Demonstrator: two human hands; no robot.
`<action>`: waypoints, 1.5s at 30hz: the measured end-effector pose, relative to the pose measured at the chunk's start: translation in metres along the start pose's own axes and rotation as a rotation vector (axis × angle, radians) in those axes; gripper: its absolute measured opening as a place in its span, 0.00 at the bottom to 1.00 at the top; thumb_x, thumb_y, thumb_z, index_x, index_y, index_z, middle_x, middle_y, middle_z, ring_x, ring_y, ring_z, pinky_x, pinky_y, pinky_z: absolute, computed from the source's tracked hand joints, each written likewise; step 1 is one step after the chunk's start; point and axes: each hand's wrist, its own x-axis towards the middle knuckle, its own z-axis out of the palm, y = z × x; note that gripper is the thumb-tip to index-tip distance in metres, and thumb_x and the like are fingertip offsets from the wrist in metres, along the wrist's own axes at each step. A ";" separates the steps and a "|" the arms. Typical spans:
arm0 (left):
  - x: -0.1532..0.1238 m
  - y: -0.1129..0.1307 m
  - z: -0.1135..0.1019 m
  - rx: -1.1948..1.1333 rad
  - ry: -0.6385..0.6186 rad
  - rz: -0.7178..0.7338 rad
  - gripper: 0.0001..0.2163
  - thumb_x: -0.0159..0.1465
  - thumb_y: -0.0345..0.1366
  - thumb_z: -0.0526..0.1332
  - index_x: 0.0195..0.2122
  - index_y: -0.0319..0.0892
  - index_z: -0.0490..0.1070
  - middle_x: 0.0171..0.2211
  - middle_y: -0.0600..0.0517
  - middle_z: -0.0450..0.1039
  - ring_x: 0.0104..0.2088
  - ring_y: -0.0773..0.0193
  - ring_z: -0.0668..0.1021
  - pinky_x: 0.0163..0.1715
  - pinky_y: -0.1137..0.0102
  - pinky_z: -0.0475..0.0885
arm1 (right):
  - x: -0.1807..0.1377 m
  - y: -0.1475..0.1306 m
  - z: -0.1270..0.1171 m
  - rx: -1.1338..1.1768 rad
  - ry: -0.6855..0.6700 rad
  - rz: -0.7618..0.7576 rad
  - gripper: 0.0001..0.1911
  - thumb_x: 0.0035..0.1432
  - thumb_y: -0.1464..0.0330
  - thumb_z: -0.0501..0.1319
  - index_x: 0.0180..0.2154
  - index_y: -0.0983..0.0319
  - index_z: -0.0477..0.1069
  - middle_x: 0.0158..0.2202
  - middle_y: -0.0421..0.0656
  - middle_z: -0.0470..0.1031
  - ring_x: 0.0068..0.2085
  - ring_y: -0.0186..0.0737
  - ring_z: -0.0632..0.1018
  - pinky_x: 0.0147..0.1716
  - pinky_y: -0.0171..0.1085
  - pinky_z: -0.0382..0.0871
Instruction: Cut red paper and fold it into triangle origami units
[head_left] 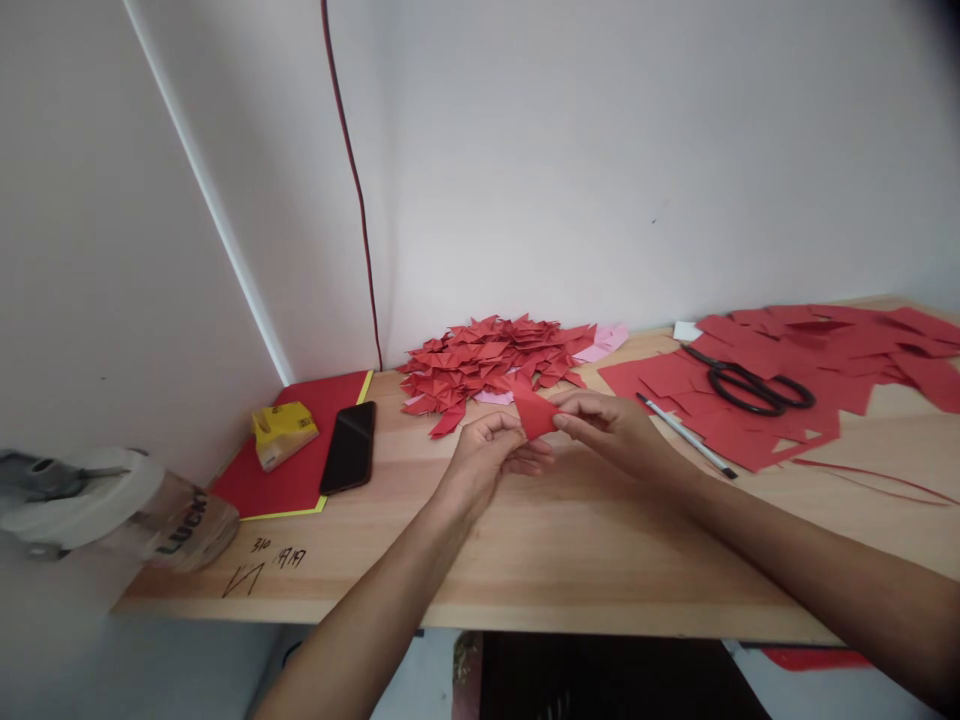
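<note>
Between my two hands, above the wooden table, is a small red piece of paper (534, 414) with a folded, pointed shape. My left hand (491, 447) pinches its left and lower side, the other fingers curled beneath it. On the opposite side, my right hand (604, 425) grips the edge between thumb and forefinger. Just behind the hands lies a heap of folded red paper pieces (487, 360), with a few pink pieces (604, 343) poking out at its edges.
Right of my hands, black scissors (750, 388) lie on spread red paper sheets (795, 345), with a pen (686, 435) alongside. At left, a phone (349, 447) and yellow packet (283, 432) rest on red sheets (247, 470). A clear jug (191, 525) stands at the table's left edge.
</note>
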 end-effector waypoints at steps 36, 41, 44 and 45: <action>-0.001 -0.012 0.013 0.141 0.170 0.235 0.10 0.56 0.36 0.65 0.27 0.40 0.64 0.25 0.52 0.75 0.23 0.66 0.78 0.27 0.70 0.74 | 0.001 -0.005 0.002 0.086 -0.006 0.101 0.13 0.60 0.61 0.59 0.26 0.60 0.70 0.28 0.40 0.71 0.30 0.37 0.70 0.32 0.36 0.63; -0.001 -0.013 0.012 0.195 0.170 0.296 0.09 0.56 0.36 0.65 0.27 0.40 0.65 0.27 0.51 0.75 0.29 0.65 0.79 0.29 0.72 0.72 | 0.000 -0.009 0.002 0.132 -0.016 0.110 0.14 0.59 0.61 0.59 0.26 0.61 0.70 0.30 0.41 0.72 0.32 0.37 0.72 0.34 0.36 0.64; -0.001 -0.013 0.011 0.234 0.180 0.325 0.08 0.56 0.35 0.65 0.26 0.39 0.67 0.26 0.51 0.75 0.28 0.67 0.77 0.31 0.72 0.71 | 0.001 -0.010 0.002 0.141 -0.016 0.114 0.14 0.60 0.60 0.59 0.26 0.61 0.70 0.30 0.42 0.72 0.32 0.37 0.71 0.34 0.36 0.63; -0.001 -0.013 0.010 0.241 0.182 0.326 0.08 0.56 0.36 0.65 0.26 0.39 0.67 0.25 0.51 0.75 0.27 0.67 0.77 0.32 0.72 0.71 | 0.001 -0.010 0.002 0.139 -0.014 0.109 0.14 0.60 0.60 0.59 0.26 0.61 0.70 0.29 0.42 0.72 0.32 0.37 0.71 0.34 0.36 0.63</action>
